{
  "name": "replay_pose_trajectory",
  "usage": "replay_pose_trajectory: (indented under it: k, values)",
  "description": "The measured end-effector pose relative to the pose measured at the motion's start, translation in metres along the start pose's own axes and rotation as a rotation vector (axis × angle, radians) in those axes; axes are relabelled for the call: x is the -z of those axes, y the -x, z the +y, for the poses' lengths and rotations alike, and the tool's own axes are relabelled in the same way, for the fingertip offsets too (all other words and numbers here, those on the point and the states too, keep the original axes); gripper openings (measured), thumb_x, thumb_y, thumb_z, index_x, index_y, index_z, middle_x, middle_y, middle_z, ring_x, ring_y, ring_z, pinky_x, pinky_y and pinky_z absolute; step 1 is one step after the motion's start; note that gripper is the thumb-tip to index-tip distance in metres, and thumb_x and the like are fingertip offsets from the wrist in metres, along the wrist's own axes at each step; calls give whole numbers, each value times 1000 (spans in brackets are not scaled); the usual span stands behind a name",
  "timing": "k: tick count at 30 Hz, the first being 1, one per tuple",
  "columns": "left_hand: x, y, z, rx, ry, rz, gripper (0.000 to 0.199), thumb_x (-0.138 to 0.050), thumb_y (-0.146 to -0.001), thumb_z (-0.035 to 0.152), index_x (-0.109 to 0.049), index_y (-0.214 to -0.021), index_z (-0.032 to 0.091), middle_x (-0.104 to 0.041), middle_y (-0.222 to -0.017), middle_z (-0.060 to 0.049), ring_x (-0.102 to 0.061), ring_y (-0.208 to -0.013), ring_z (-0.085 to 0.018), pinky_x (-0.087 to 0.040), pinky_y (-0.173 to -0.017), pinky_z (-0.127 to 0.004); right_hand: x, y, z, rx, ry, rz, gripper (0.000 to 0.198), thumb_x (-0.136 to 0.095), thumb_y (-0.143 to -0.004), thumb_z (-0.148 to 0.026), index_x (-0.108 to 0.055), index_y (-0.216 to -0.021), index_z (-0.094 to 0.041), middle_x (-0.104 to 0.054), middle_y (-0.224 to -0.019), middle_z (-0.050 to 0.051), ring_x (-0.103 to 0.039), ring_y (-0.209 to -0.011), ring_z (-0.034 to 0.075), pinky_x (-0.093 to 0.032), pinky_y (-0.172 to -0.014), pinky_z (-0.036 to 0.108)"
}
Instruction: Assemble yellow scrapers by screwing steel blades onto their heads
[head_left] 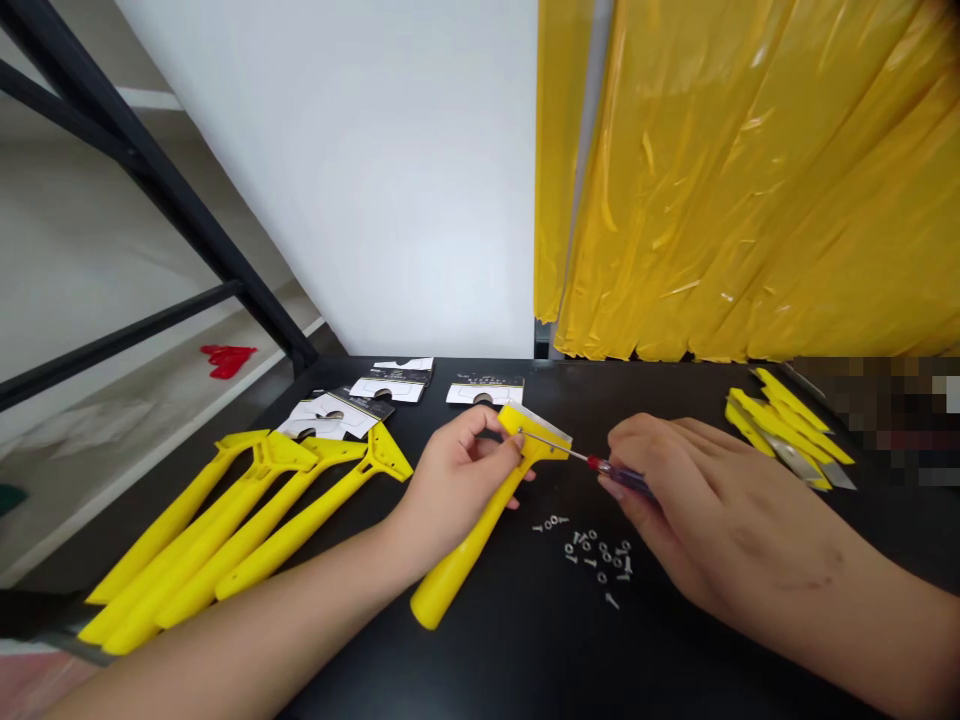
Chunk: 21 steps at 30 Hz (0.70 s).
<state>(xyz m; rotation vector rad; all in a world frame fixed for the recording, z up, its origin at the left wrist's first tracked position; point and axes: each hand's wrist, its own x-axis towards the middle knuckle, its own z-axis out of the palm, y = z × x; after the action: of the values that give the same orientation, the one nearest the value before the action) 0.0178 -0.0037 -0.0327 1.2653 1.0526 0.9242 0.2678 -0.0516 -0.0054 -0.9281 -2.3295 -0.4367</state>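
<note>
My left hand [466, 477] is closed around the head of a yellow scraper [466, 560], thumb on its front face. A thin metal blade [541, 422] shows along the scraper's far edge. In my right hand [690, 490] is a screwdriver [624, 474] with a red and dark translucent handle. Its shaft lies across the scraper head, with the tip by a screw near my left thumb. A second screw shows at the head's right side. Small screws and nuts [600, 555] lie scattered on the black table [480, 670] below my hands.
Several yellow scraper handles [247, 540] lie on the left. Behind them are black-and-white cards [337, 412]. Yellow pieces with metal blades [787, 430] are piled at right. A white panel [390, 180] and yellow plastic sheeting [750, 180] stand behind; a black metal frame [172, 210] rises at left.
</note>
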Motion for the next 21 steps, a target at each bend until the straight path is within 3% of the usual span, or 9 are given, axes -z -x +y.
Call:
replay_pose_trajectory:
  k: [8, 13, 17, 21]
  values:
    - [0, 0, 0, -8, -15, 2, 28, -82, -97, 42, -61, -97, 22, -78, -83, -3, -82, -82, -22, -65, -58, -26, 0, 0, 1, -55, 0, -3, 11, -49, -118, -22, -55, -108, -19, -65, -88, 3, -64, -70, 22, -44, -67, 38]
    - [0, -1, 1, -4, -22, -1, 29, -81, -97, 43, -60, -97, 22, -78, -82, -2, -81, -82, -21, -65, -58, -25, 0, 1, 2, -24, -78, 12, 11, -49, -115, -12, -54, -108, -20, -67, -93, 4, -62, -72, 21, -44, -69, 37]
    - [1, -2, 0, -4, -21, 7, 30, -82, -97, 43, -60, -96, 22, -78, -82, -3, -81, -82, -22, -65, -58, -26, -1, 1, 5, -16, 24, -2, 21, -52, -118, -21, -55, -98, -22, -66, -82, 1, -62, -67, 22, -40, -67, 40]
    - [-1, 0, 2, -12, -17, 25, 31, -83, -96, 43, -60, -98, 23, -78, -82, -2, -81, -83, -22, -65, -57, -25, -1, 2, 8, -10, 102, 79, 12, -64, -116, -25, -64, -105, -20, -77, -87, 3, -69, -71, 23, -42, -71, 40]
